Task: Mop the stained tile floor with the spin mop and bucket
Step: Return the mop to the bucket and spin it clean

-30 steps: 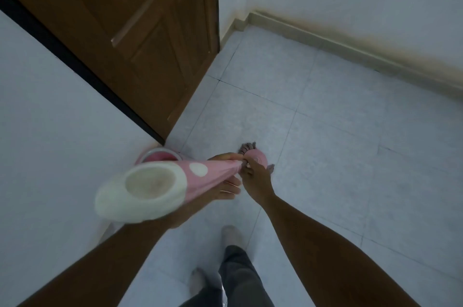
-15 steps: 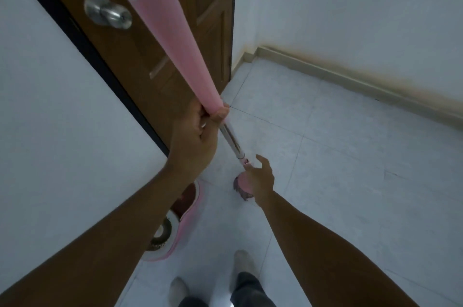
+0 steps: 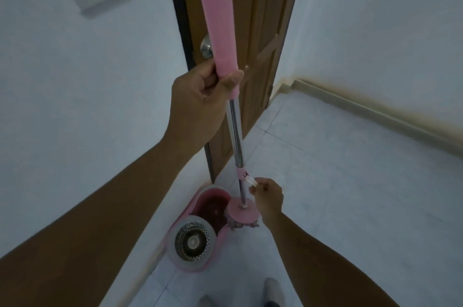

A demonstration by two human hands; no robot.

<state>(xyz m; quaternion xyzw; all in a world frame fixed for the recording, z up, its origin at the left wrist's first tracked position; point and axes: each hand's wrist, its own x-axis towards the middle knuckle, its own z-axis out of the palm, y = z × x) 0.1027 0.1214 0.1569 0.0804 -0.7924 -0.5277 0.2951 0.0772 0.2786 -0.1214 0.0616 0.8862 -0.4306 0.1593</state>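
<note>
Left hand (image 3: 198, 103) is wrapped tight round the bottom of the pink foam grip on the spin mop (image 3: 235, 131), pole standing nearly upright. Right hand (image 3: 269, 194) pinches the little white clip (image 3: 251, 181) on the pole's lock collar. Mop head (image 3: 243, 212) sits at the right edge of the bucket (image 3: 190, 209), which is on the tile floor (image 3: 350, 194) by the door (image 3: 263, 31).

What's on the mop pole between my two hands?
Head view: bare steel shaft, then the pink lock collar, between left hand and right hand.

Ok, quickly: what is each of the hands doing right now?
Left hand: grips the pink mop handle.
Right hand: pinches the white lock lever.
</note>
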